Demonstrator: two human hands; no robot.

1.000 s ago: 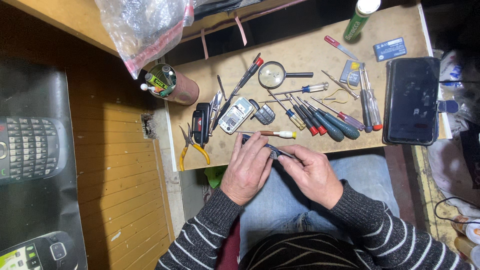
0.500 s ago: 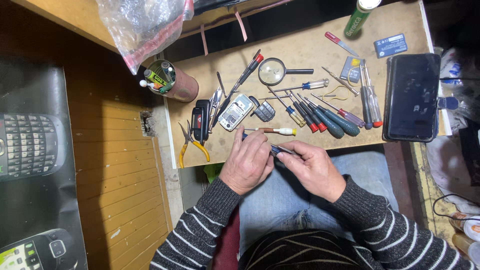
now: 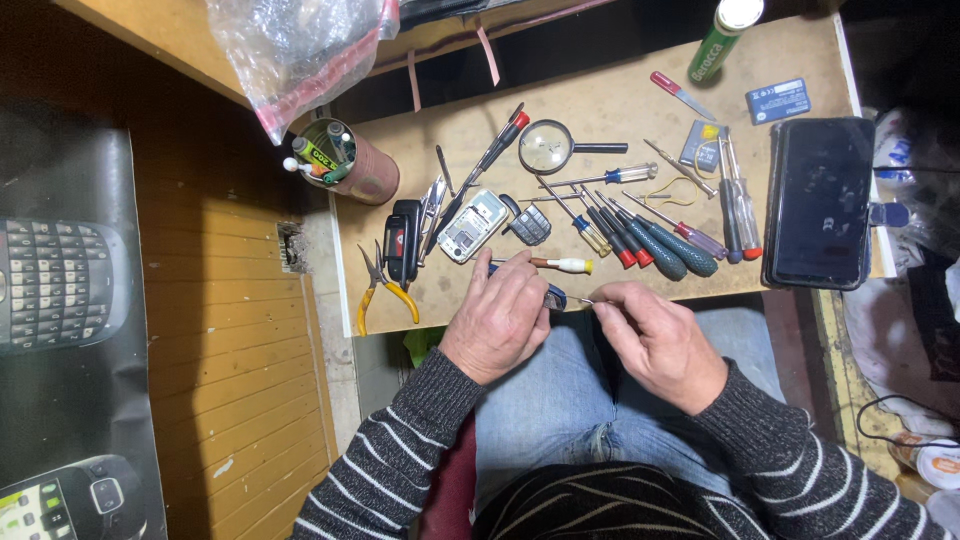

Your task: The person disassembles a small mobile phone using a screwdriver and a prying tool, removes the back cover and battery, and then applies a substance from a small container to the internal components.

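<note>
- Where the workbench point(image 3: 700, 285) edge meets the lap, a small dark blue-edged part point(image 3: 553, 296) sits gripped in the curled left hand point(image 3: 500, 315).
- Right hand point(image 3: 655, 335): fingers pinched on a thin metal tool point(image 3: 583, 300), tip touching the part.
- Just beyond: white-handled screwdriver point(image 3: 560, 265), opened phone point(image 3: 472, 226).
- Farther right: black tablet point(image 3: 820, 200).

Clear plastic bag point(image 3: 300, 50) at top left; green tube with white cap point(image 3: 722, 38) at surface's far edge; blue card point(image 3: 778, 100) beside it; dark screen point(image 3: 820, 200) at right.
</note>
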